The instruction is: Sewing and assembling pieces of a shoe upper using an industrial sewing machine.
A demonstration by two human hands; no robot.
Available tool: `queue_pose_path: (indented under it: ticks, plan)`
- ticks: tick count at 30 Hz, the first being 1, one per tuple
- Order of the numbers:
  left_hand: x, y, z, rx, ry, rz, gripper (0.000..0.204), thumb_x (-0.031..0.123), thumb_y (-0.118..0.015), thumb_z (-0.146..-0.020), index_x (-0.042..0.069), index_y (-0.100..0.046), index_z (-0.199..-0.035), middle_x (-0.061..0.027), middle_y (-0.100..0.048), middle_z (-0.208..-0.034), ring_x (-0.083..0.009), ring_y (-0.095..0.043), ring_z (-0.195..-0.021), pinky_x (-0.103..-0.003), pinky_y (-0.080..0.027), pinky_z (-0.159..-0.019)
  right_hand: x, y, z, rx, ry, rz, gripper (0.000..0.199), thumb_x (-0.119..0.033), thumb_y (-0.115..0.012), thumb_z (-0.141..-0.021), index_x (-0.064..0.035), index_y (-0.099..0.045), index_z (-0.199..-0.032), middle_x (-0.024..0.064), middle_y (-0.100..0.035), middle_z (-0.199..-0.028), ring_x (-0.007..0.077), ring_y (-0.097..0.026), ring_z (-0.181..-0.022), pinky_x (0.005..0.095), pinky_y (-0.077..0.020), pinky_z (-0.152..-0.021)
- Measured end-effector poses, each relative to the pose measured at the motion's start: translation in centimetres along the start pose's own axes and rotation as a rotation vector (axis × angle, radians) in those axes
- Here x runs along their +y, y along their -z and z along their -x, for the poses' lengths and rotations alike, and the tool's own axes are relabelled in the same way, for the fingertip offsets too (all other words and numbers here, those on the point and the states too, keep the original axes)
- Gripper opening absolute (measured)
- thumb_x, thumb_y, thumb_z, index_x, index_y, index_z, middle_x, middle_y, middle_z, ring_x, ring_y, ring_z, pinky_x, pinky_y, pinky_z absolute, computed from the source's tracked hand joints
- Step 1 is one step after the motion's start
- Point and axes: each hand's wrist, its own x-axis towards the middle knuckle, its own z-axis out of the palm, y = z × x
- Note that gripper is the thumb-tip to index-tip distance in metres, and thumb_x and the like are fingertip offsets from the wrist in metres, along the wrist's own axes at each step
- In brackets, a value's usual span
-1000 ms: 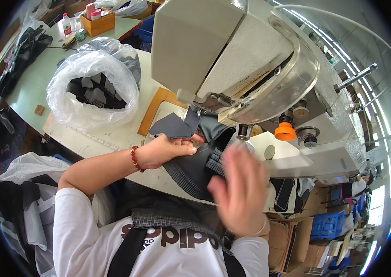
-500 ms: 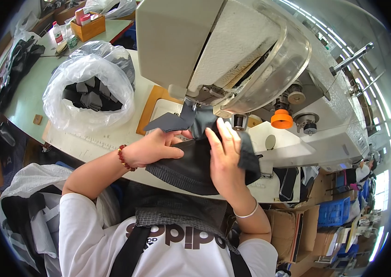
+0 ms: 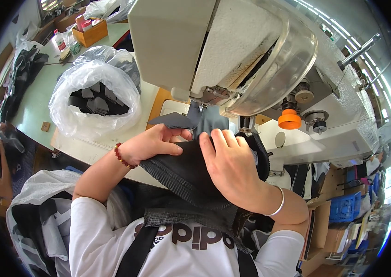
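Observation:
A black garment piece (image 3: 181,173) with a ribbed, elastic-looking edge lies at the front of the sewing machine (image 3: 170,46). My left hand (image 3: 156,144) is closed on its left part, thumb on top and fingers curled. My right hand (image 3: 232,159) bends its fingers over the cloth on the right; its thumb is hidden. Between my hands and the needle area, a smooth dark grey fabric piece (image 3: 211,121) runs under the machine head. A grey flap (image 3: 173,121) sticks out left of it, beyond my left fingers.
Left of the machine stands a clear plastic bag (image 3: 61,106) of dark cut pieces. A wooden box (image 3: 90,34) and bottles (image 3: 60,40) sit farther back. An orange knob (image 3: 289,119) juts from the machine at right. Another person's arm (image 3: 4,173) shows at far left.
My right hand has drawn nearer to me and its fingers have bent, with the elbow swung outward. The black cloth is bunched differently on the right. The whole view has shifted slightly.

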Motion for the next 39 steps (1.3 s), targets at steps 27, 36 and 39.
queue_pose_path:
  ticks: [27,36,39]
  plan:
    - [-3.5,1.1,-1.3,0.149,-0.801,-0.466,0.041,0.001,-0.079,-0.084,0.006,-0.065,-0.122,-0.0084,-0.058,-0.128,-0.0151,-0.06,-0.11,-0.032,-0.051,-0.097,1.9,-7.5,0.2,0.554,0.129,-0.333,0.022,-0.005,-0.078,-0.073,-0.0059,-0.074,-0.095,0.0043,-0.056,-0.087,0.0184,-0.059,-0.071,0.0311,-0.0467,-0.058]
    - [-0.7,-1.0,-0.5,0.152,-0.245,-0.268,0.032,0.013,-0.079,-0.089,0.009,-0.062,-0.115,0.0084,-0.056,-0.092,0.0,-0.047,-0.079,-0.018,-0.036,-0.067,-0.6,-5.7,1.7,0.439,-0.12,-0.412,0.026,-0.013,-0.08,-0.078,-0.0033,-0.069,-0.1,0.0088,-0.061,-0.094,0.0247,-0.062,-0.079,0.0376,-0.0496,-0.069]
    - [-0.1,-0.9,-0.6,0.048,-0.129,-0.107,0.026,0.016,-0.072,-0.094,0.01,-0.059,-0.116,0.0092,-0.055,-0.087,0.0004,-0.044,-0.075,-0.019,-0.035,-0.067,-1.5,-5.1,2.3,0.362,-0.235,-0.548,0.033,-0.018,-0.078,-0.084,0.0004,-0.066,-0.108,0.0139,-0.062,-0.099,0.032,-0.063,-0.082,0.0411,-0.0517,-0.072]
